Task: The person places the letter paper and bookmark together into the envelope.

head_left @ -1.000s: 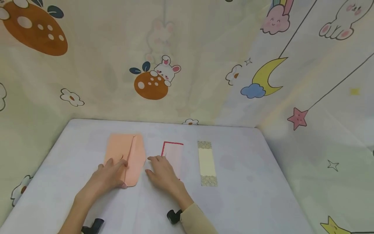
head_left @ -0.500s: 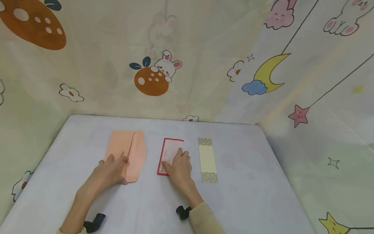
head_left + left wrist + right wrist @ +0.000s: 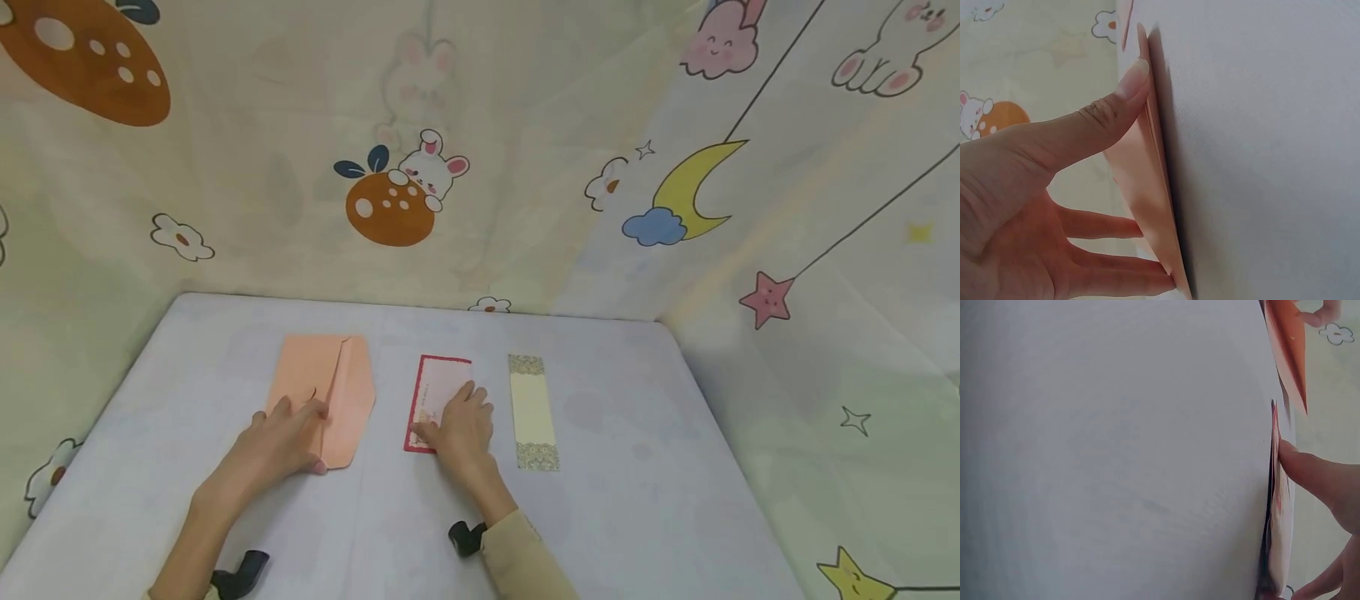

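My left hand [image 3: 273, 437] rests on a peach paper envelope [image 3: 303, 362] at the left of the table, thumb near its lower edge. In the left wrist view the thumb and nearly straight fingers [image 3: 1116, 281] are spread across the envelope's face. At mid-table my right hand [image 3: 461, 429] lies over a small red-bordered card [image 3: 435, 387] and hides its lower right part. Its thumb touches the card's left side while the other fingers reach the right edge. Seen edge-on in the right wrist view, the card [image 3: 1279, 519] lies close to the table under the thumb.
To the right of the card lies a cream paper strip [image 3: 532, 412] with glittery ends. The white table [image 3: 637, 500] backs onto a curtain [image 3: 525, 125] printed with rabbits, flowers and a moon. Black camera mounts [image 3: 467, 539] sit at both wrists.
My right hand has moved rightward from the gap beside the envelope onto the card, uncovering its left border. In the last half second it barely shifts. My left hand stays on the envelope.
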A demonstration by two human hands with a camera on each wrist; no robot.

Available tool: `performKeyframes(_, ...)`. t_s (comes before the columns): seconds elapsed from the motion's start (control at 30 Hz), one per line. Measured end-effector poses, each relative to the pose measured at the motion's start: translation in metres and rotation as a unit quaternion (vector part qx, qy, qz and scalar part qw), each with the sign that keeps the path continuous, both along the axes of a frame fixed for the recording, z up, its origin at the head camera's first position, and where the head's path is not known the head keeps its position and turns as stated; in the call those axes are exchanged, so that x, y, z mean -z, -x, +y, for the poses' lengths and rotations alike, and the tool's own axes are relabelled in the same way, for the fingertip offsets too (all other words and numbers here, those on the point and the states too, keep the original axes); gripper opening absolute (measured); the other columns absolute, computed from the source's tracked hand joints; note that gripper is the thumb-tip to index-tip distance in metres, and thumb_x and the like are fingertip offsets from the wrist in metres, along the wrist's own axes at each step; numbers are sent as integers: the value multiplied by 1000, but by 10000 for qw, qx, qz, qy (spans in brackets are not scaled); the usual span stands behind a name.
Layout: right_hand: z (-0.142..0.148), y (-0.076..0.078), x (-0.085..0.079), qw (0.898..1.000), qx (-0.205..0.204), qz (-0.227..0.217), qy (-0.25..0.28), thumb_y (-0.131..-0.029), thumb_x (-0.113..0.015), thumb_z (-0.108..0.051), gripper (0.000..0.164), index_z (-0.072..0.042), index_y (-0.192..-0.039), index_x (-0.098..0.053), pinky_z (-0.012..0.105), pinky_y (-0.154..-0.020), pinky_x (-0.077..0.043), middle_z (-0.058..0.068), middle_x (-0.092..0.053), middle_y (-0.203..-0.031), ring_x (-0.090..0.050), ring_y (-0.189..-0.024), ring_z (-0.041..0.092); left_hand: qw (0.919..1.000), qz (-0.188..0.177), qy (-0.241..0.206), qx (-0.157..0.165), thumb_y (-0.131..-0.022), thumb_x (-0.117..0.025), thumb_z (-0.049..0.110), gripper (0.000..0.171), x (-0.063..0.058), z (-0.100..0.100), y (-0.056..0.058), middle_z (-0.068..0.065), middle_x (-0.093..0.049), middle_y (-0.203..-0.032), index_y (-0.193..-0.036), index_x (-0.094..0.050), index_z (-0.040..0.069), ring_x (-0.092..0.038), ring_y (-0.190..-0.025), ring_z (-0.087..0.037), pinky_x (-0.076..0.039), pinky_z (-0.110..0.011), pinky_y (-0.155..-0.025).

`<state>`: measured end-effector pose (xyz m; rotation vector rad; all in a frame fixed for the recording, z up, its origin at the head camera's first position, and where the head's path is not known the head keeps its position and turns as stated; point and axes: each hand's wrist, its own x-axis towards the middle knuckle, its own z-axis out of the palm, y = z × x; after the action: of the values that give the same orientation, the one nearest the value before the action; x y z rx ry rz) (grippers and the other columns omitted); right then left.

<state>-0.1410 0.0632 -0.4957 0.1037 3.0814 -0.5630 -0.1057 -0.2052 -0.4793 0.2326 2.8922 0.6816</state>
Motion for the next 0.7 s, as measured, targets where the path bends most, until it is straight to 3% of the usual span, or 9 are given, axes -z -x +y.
performKeyframes(0.13,5,3,-2,9993,77,-179,326,-76,-90,-46,110,17,-147,-34,52,-83,-56,33,-48,-132,-60,-98,39,10000,18,7,-6,-65,-96,37,80,1,0,0,-26,-52,-113,-132,-58,14,-51,-83,-41,-45,-49,-63)
performKeyframes(0.27,13,7,-2,9956,227,-325,853,-79,-90,-33,99,17,-144,-35,49,-77,-58,31,-49,-128,-63,-85,33,10000,-7,-9,0,-65,-96,36,79,0,0,0,-25,-52,-111,-131,-58,14,-50,-81,-40,-45,-48,-63)
performKeyframes(0.43,25,11,1,9848,389,-386,1651,-84,-84,-16,77,15,-142,-43,50,-84,-57,31,-58,-127,-65,-100,37,10000,-48,-6,26,-66,-95,35,76,-1,0,-1,-24,-52,-109,-129,-58,15,-49,-79,-39,-43,-44,-61)
performKeyframes(0.5,29,12,1,9777,461,-399,2011,-86,-81,-12,67,13,-139,-49,48,-82,-58,28,-64,-119,-66,-101,36,10000,-22,-13,27,-66,-95,35,75,0,0,-2,-23,-52,-108,-128,-58,15,-49,-79,-38,-43,-43,-60)
performKeyframes(0.7,42,16,-3,9594,533,-508,2724,-89,-74,-5,41,8,-126,-62,31,-61,-55,16,-71,-91,-66,-70,20,10000,39,0,26,-66,-96,35,75,0,1,-1,-23,-52,-107,-128,-58,15,-49,-78,-38,-43,-43,-60)
